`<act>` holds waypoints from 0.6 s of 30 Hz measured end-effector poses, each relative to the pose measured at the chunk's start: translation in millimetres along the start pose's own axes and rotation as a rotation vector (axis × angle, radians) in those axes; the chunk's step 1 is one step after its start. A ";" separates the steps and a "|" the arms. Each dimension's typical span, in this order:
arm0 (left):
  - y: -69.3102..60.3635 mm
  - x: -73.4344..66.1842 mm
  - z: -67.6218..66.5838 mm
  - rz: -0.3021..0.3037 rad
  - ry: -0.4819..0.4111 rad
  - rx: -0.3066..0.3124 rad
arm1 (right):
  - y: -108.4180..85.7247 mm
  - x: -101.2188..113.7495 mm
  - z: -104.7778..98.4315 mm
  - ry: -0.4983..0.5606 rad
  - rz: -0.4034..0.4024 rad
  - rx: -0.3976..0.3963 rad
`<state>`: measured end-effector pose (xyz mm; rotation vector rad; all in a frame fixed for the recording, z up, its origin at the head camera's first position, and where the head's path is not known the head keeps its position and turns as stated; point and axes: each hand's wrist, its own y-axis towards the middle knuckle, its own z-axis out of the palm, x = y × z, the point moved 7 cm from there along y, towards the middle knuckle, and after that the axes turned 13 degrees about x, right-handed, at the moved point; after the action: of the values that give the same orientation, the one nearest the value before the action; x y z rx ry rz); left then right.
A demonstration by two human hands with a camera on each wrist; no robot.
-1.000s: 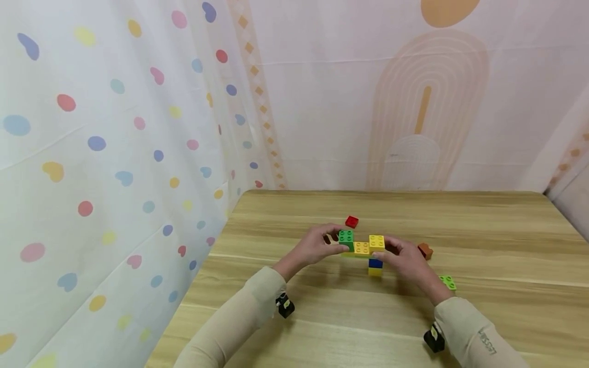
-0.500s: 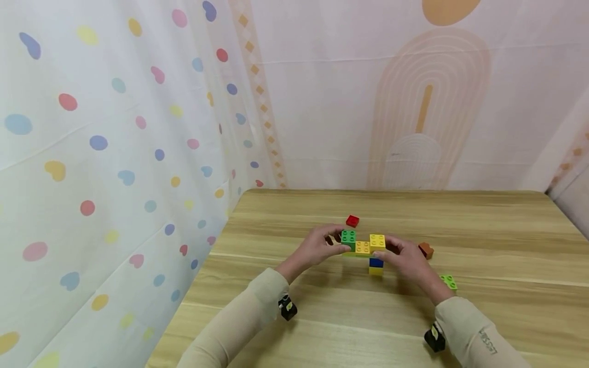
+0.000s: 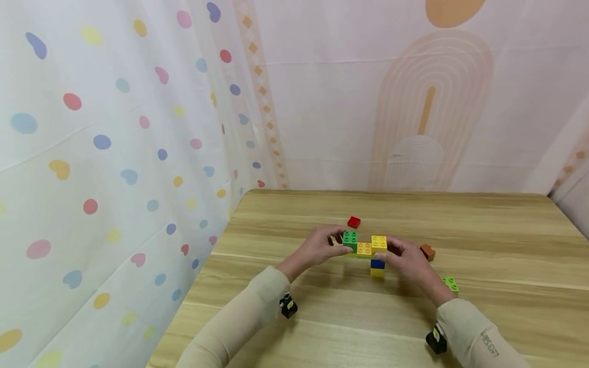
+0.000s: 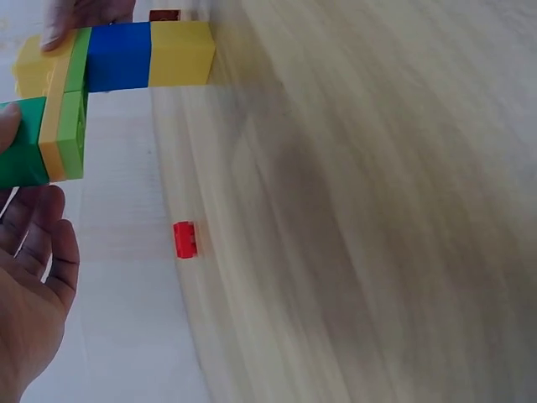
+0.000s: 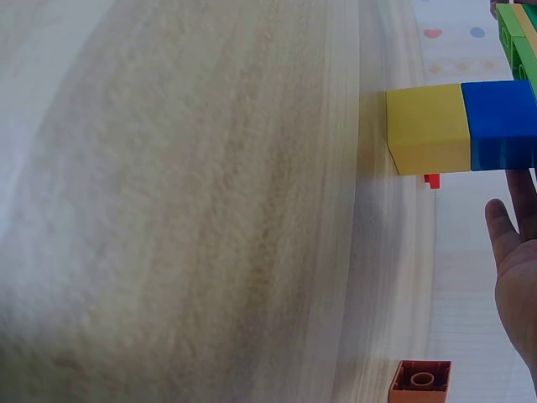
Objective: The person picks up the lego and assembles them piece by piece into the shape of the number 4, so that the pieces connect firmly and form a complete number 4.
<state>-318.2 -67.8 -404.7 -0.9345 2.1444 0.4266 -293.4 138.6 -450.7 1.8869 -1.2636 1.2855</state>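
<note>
1. Fingers (image 4: 63,252) of the left hand (image 3: 315,249) are bent, and with the thumb they pinch the green block (image 3: 350,242) from front and back.
2. The right hand (image 3: 407,259) pinches the top yellow block (image 3: 379,244) the same way, thumb in front and a finger behind.
3. Both blocks sit on top of one long flat orange-yellow block (image 3: 364,249), green at the person's left end and yellow at the right end. A light green layer (image 4: 74,126) is stuck under it.
4. So the toy's long side goes left to right, about level, between the two hands. It is held up over the middle of the table (image 3: 506,245).
5. Under the right end a leg points straight down: a blue block (image 3: 378,263), then a bottom yellow block (image 3: 377,273). I cannot tell if its foot touches the table.
6. Past the left hand, toward the back, lies a small red block (image 3: 354,222).
7. To the right of the right hand, a brown block (image 3: 427,252) lies on its side, its hollow bottom showing.
8. Near the right wrist is a lime block (image 3: 450,284), partly hidden.
9. Behind the table hangs a pale curtain (image 3: 331,112).
</note>
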 end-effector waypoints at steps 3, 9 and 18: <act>0.5 0.7 1.4 -0.001 -0.011 0.004 | -0.2 -0.6 0.1 -0.002 -0.001 0.001; 0.8 1.6 1.9 -0.001 -0.029 0.005 | -0.4 1.5 0.4 -0.012 -0.005 0.001; 2.2 3.3 3.5 -0.016 -0.053 0.020 | -2.8 5.5 0.9 0.018 -0.014 0.001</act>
<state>-319.5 -66.0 -409.5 -0.9187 2.0886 0.4171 -289.9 136.9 -445.9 1.8776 -1.2388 1.2934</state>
